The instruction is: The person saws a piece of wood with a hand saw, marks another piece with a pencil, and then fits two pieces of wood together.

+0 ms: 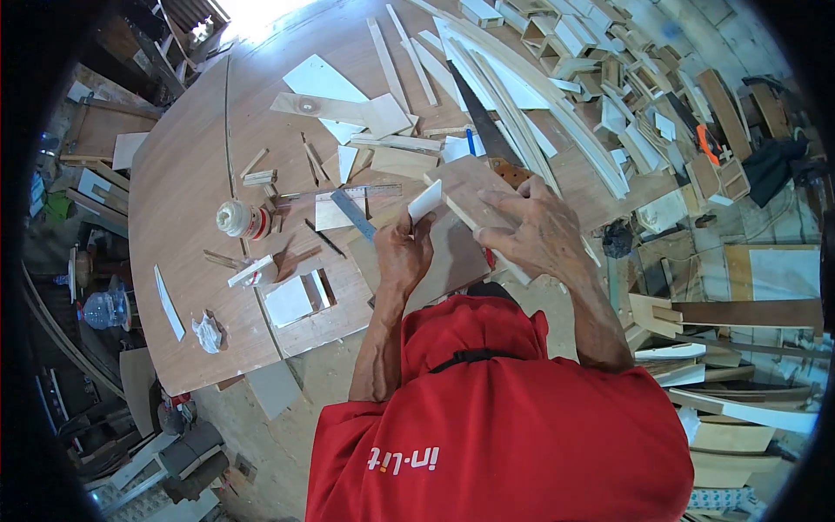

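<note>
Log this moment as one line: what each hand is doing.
left hand: pinching small white piece | right hand: pressing wooden strip onto board | nearby: ruler, glue bottle

tabletop: your round plywood work table (187, 174) is reddish-brown w/ fine grain.
piece in hand: small flat white card-like piece (425, 200), plain, no pattern.
board: pale tan wood panel (474, 187) under your fingers.
glue: white plastic bottle w/ red label (243, 219).
ruler: blue-grey.
shirt: your red shirt (513, 418), white lettering.
</note>
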Demonstrator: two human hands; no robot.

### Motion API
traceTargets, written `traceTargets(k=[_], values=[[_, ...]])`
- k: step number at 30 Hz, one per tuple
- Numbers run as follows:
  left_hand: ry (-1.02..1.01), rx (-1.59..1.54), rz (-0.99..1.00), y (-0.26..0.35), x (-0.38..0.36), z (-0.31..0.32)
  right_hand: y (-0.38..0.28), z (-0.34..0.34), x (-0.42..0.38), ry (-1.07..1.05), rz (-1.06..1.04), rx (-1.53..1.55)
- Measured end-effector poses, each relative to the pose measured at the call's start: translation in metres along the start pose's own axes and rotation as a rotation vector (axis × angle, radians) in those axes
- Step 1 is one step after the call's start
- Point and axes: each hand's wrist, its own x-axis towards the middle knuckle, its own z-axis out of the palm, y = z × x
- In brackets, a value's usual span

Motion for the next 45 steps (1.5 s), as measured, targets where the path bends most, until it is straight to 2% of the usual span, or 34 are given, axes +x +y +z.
traceTargets(k=[4,5,7,9,12,14,15,17,18,20,22,24,25,27,28,30,31,32,34,35,36,38,39,41,42,44,45], values=[[-0.015,0.071,0.112,0.014,-0.008,-0.009,0.002,0.015,0.015,0.037,0.048,-0.04],[-0.021,0.071,0.116,0.015,-0.01,-0.009,0.008,0.022,0.022,0.048,0.099,-0.13],[0.096,-0.069,0.088,0.015,-0.009,-0.008,0.013,0.022,0.024,0.068,0.145,-0.223],[0.101,-0.053,0.015,0.005,-0.01,-0.007,0.013,0.019,0.004,0.129,0.131,0.05],[0.07,-0.05,-0.056,0.001,-0.007,-0.003,-0.005,0.015,-0.013,0.128,0.068,0.188],[0.085,0.06,0.031,0.004,-0.008,-0.003,-0.009,0.021,-0.01,0.094,0.084,0.089],[0.078,0.059,0.036,0.005,-0.01,-0.001,-0.004,0.026,-0.002,0.148,0.091,0.022],[0.008,-0.282,-0.078,0.008,-0.013,0.001,0.013,0.034,0.012,0.208,0.102,-0.043],[0.008,-0.279,-0.077,0.009,-0.012,0.002,0.028,0.037,0.017,0.14,0.15,0.043],[-0.033,-0.708,-0.237,0.008,-0.007,0.002,0.049,0.049,0.02,0.063,0.171,0.126],[-0.049,-0.735,-0.299,0.005,-0.008,-0.001,0.055,0.058,0.007,0.027,0.211,0.97],[-0.106,-0.904,-0.508,0.003,-0.009,-0.001,0.052,0.065,-0.008,-0.052,0.289,1.076],[-0.103,-0.903,-0.507,0.004,-0.007,0.001,0.056,0.08,-0.011,-0.07,0.281,1.183],[0.022,-1.17,-0.604,0.011,-0.005,0.009,0.056,0.097,-0.017,-0.153,0.318,1.404],[0.023,-1.169,-0.601,0.012,-0.003,0.012,0.053,0.099,-0.021,-0.153,0.315,1.405],[0.002,-1.28,-0.759,0.013,-0.001,0.016,0.044,0.103,-0.025,-0.035,0.07,1.247],[-0.1,-1.259,-0.732,0.007,-0.004,0.018,0.041,0.105,-0.023,0.061,-0.071,1.129],[-0.102,-1.256,-0.733,0.004,-0.005,0.02,0.039,0.105,-0.025,0.062,-0.07,1.132],[-0.287,-1.185,-0.872,0.004,-0.005,0.023,0.03,0.094,-0.03,0.122,-0.018,0.955],[-0.376,-0.98,-0.848,0.006,-0.006,0.024,0.032,0.097,-0.028,0.156,-0.052,0.878],[-0.38,-0.978,-0.849,0.006,-0.008,0.026,0.031,0.098,-0.027,0.158,-0.047,0.88],[-0.378,-1.193,-0.809,0.007,-0.01,0.03,0.029,0.099,-0.022,0.182,-0.069,0.746],[-0.38,-1.192,-0.808,0.01,-0.009,0.027,0.028,0.101,-0.021,0.183,-0.068,0.747],[-0.387,-1.59,-0.759,0.017,-0.006,0.018,0.025,0.105,-0.019,0.278,-0.057,0.649],[-0.389,-1.587,-0.758,0.014,-0.01,0.018,0.023,0.105,-0.018,0.281,-0.056,0.651],[-0.403,-1.578,-0.599,0.004,-0.018,0.019,0.018,0.106,-0.018,0.338,-0.061,0.573],[-0.403,-1.576,-0.599,0.003,-0.017,0.019,0.016,0.105,-0.017,0.338,-0.061,0.574]])
